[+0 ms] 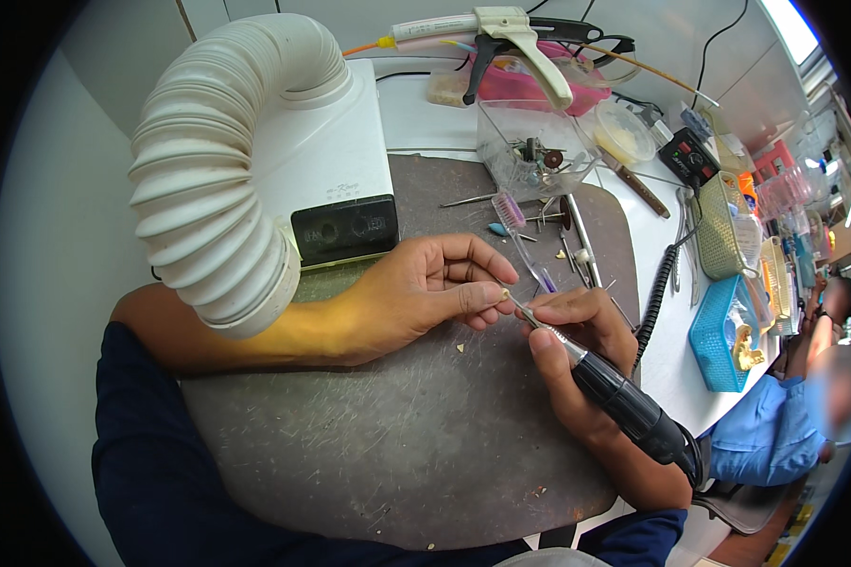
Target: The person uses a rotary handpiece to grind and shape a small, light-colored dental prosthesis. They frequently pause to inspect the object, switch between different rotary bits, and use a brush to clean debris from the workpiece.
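- Left hand: thumb and forefinger pinching a tiny pale piece above the dark, scratched work board; remaining fingers loosely curled, slightly apart.
- Right hand: fingers closed round the metal nose of a black rotary handpiece. Its tip meets the left fingertips at the pale piece; cannot tell whether it touches it.
- Pale crumbs on the board below the hands.
- Clear square bin, at the board's far edge: a jumble of thin metal shanks and brown discs inside. Similar shanked tools lie on the board in front of it, near a purple-handled toothbrush.
- Pink tub, behind that bin: contents largely covered by the dispenser gun lying across it.
- Round clear tub, right of the bin: something pale yellow in it, too indistinct to name.
- Low clear box, left of the pink tub: beige contents, detail unclear.
- Blue mesh basket, near the bench's right edge: a gold-coloured lump and clear plastic inside.
- Yellow-green basket, just beyond it: holds something with a white label; the rest hard to make out.
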Tool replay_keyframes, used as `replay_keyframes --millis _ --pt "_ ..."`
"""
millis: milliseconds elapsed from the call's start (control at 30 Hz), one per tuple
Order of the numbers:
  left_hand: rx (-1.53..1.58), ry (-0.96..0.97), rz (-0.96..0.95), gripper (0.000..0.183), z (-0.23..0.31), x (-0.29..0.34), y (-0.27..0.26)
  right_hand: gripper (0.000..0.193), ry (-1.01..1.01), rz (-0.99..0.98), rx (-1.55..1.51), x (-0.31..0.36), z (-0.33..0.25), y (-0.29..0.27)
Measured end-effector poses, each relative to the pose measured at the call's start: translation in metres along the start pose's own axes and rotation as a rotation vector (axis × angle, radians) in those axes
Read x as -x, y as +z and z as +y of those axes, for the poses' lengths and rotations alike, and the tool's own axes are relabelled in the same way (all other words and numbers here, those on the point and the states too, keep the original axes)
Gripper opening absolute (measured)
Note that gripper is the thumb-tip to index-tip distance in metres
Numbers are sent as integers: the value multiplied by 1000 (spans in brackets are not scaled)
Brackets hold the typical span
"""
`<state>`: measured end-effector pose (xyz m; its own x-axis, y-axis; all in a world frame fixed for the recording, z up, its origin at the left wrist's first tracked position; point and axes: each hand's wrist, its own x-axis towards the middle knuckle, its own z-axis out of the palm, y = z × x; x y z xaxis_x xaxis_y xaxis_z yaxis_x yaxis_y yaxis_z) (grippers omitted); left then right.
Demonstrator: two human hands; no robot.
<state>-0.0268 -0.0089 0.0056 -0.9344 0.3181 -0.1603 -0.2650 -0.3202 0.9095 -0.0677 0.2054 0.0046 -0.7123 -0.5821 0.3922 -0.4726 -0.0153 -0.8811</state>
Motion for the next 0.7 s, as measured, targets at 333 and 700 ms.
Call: replay_keyframes --millis 333,700 --pt "35 7 -21 28 -3 -1 -2 20 -3 1 66 -3 -2 5" --pt "21 15 4 23 -3 -2 -1 20 -27 -12 72 -1 1 4"
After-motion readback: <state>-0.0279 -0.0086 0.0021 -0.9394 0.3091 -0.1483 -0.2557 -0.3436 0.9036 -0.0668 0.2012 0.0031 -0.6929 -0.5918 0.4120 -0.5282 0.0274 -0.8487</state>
